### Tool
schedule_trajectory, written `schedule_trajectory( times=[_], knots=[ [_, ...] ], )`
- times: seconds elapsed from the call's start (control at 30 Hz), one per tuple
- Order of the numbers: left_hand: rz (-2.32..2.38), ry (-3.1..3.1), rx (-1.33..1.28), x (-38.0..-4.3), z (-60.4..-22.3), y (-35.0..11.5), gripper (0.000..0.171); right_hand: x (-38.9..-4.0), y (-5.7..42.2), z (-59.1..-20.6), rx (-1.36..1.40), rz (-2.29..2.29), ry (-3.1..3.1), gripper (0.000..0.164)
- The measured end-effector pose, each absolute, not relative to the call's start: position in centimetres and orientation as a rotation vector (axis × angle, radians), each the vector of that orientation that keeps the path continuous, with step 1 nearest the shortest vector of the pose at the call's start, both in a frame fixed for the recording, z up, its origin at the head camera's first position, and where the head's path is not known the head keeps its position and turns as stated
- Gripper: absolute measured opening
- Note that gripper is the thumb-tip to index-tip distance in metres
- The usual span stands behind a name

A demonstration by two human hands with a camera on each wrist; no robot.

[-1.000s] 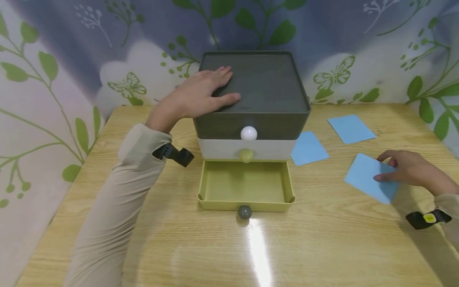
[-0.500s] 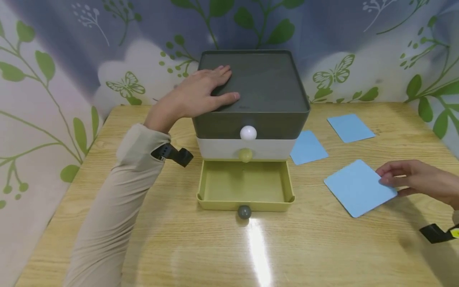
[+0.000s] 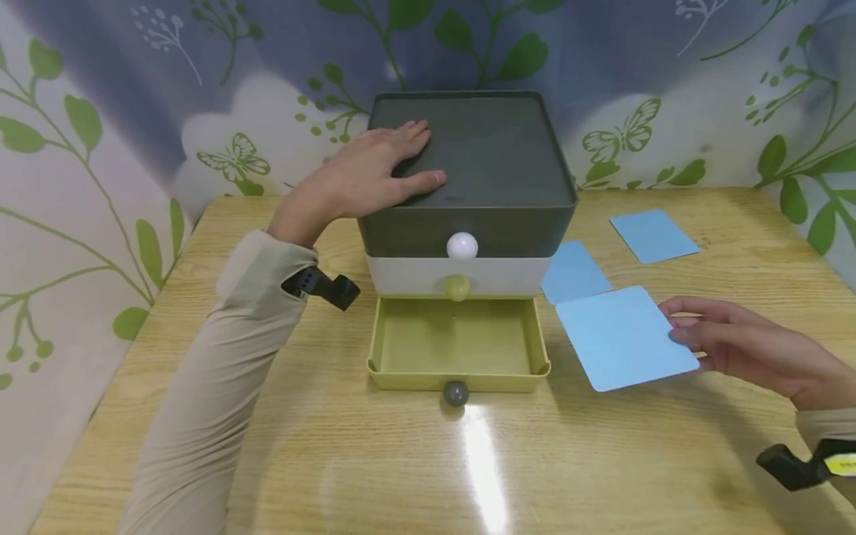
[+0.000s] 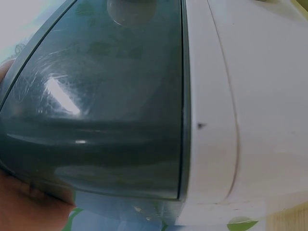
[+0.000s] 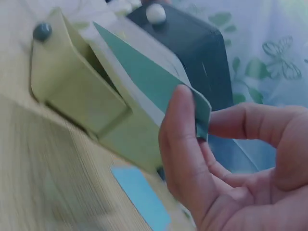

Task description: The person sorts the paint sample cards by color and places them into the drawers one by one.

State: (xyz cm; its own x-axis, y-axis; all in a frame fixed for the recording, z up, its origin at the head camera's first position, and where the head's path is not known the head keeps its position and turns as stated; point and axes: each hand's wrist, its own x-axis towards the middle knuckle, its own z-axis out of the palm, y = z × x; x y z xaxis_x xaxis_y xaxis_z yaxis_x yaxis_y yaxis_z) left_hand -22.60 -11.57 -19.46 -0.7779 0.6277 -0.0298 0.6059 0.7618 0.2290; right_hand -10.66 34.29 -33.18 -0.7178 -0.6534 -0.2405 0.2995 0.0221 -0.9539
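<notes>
My left hand rests with straight fingers on the dark grey top of a small drawer box. In the left wrist view the box's grey side fills much of the frame. The bottom drawer, pale yellow with a grey knob, stands pulled out, and its bare floor shows. To the right of it, my right hand pinches a square blue card at its right edge, between thumb and fingers. The held card hangs over the table, its far corner overlapping a second card in the head view.
Two more blue cards lie on the wooden table: one card beside the box, another card farther back. Above the open drawer are a white drawer with a yellow knob and a white knob. A patterned curtain hangs behind.
My right hand has lifted the blue card off the table and carried it left toward the open drawer. My left hand has stayed on top of the box.
</notes>
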Motion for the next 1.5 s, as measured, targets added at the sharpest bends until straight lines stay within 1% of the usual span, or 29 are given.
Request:
schedule_trajectory(
  times=[0.07,0.47,0.73,0.9,1.03,1.27,1.33,1.5],
  knots=[
    [0.32,2.849,0.998,-22.6,-19.5,-11.7,0.075,-10.7,33.2,-33.2,-0.37,-1.82,1.532,0.044],
    [0.34,2.86,0.984,-22.4,-19.8,-12.0,0.074,-10.2,27.4,-32.9,-0.314,-1.944,1.333,0.04],
    [0.31,2.862,0.984,-22.5,-19.6,-11.6,0.074,-10.1,25.3,-32.7,-0.455,-1.887,1.394,0.043],
    [0.312,2.866,0.992,-22.5,-19.4,-11.5,0.074,-10.3,25.8,-33.0,-0.5,-1.86,1.469,0.042],
    [0.309,2.869,0.991,-22.5,-19.3,-11.5,0.074,-10.8,26.7,-33.2,-0.48,-1.833,1.61,0.039],
    [0.308,2.862,0.993,-22.5,-19.3,-11.6,0.074,-12.5,27.9,-33.6,-0.305,-1.717,1.982,0.033],
    [0.311,2.861,0.996,-22.5,-19.3,-11.6,0.074,-13.3,28.2,-33.7,-0.232,-1.608,2.163,0.036],
    [0.317,2.86,1.007,-22.6,-19.5,-11.5,0.074,-15.5,30.0,-33.9,-0.086,-1.242,2.549,0.056]
  ],
)
